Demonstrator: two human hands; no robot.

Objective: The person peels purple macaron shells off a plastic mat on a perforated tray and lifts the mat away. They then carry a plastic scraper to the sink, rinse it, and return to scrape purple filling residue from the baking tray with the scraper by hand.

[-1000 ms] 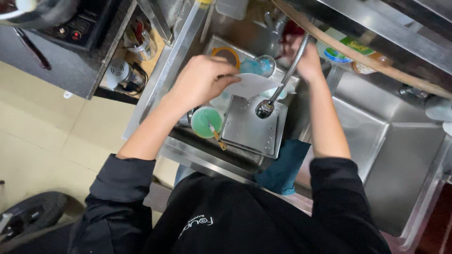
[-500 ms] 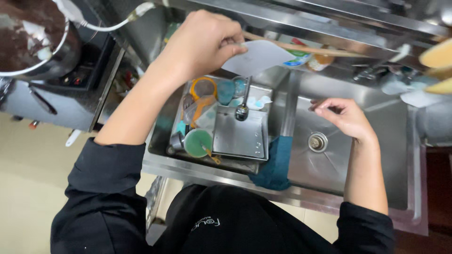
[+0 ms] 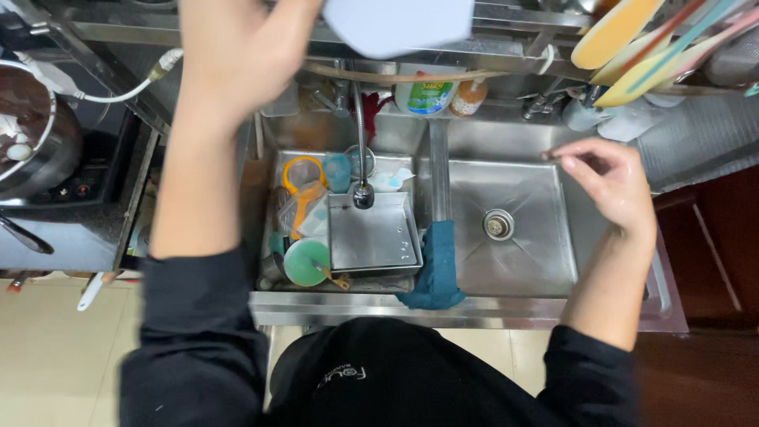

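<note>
The pale flat board (image 3: 399, 24) is being held high above the back edge of the double sink (image 3: 522, 312), level with the shelf rail, the left hand (image 3: 237, 47) grasping it by one side in a closed grip. The right hand (image 3: 609, 182) is hovering over the far right corner of the empty basin, wet, fingers loosely curled and holding nothing I can make out. Judging by that, the board looks washed and nearly racked, while the square steel tray (image 3: 371, 237), green lid (image 3: 307, 262) and orange ring (image 3: 304, 170) are still sitting in the left basin under the tap (image 3: 363, 194), a blue cloth (image 3: 435, 269) draping the divider.
</note>
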